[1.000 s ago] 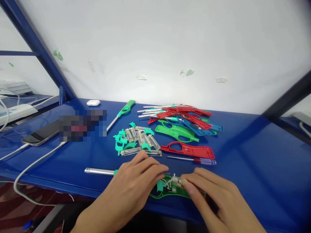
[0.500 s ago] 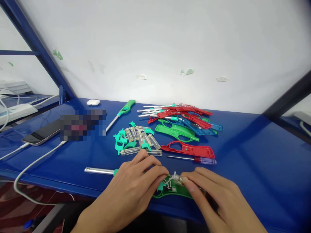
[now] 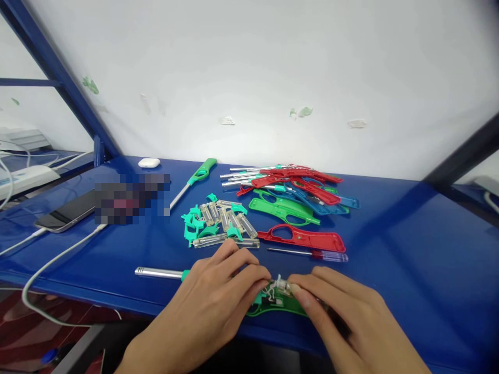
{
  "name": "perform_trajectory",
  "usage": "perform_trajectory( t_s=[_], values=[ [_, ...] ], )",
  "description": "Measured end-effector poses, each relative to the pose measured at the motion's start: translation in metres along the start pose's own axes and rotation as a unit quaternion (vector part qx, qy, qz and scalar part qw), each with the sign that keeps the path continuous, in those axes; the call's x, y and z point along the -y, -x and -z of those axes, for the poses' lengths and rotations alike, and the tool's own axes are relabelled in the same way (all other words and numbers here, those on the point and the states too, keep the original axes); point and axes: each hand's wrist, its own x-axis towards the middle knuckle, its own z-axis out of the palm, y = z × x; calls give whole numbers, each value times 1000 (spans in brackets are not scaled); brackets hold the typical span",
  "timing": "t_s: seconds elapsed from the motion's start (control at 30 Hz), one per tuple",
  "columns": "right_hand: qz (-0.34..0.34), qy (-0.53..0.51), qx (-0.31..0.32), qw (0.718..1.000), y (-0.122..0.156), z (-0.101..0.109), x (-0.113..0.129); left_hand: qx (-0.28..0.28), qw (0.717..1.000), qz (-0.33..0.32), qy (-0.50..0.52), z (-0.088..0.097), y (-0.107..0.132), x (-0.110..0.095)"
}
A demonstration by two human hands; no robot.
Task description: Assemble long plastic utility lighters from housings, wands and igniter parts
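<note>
A green lighter shell half [image 3: 273, 307] lies at the near edge of the blue table [image 3: 409, 259], with small white and teal parts set in it. My left hand [image 3: 210, 306] rests over its left end, fingers curled and pressing on it; a silver metal tube [image 3: 158, 272] sticks out to the left from under that hand. My right hand [image 3: 343, 317] pinches a small clear and white part [image 3: 281, 285] against the shell with its fingertips.
Behind my hands lie clear fuel tanks and teal pieces [image 3: 218, 223], a red shell half [image 3: 304, 239], a small screwdriver [image 3: 312, 254], a pile of red, green and blue shells with tubes [image 3: 292, 189], and a finished green lighter [image 3: 195, 179]. A phone [image 3: 66, 213], cable and earbud case [image 3: 148, 162] sit left.
Both hands have stayed on the green shell. The fingertips have closed in slightly around the small white part, and the shell has shifted a little.
</note>
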Motion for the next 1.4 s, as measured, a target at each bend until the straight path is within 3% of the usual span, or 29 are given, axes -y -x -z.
perform_trajectory(
  t_s=[0.53, 0.83, 1.4],
  values=[
    [0, -5, 7, 1000, 1, 2, 1, 1, 1000, 3, 1, -1, 0, 1],
    [16, 17, -1, 1000, 2, 1, 1, -9, 999, -27, -20, -1, 2, -1],
    [10, 9, 45, 999, 5, -3, -3, -8, 999, -25, -24, 0, 0, -1]
  ],
)
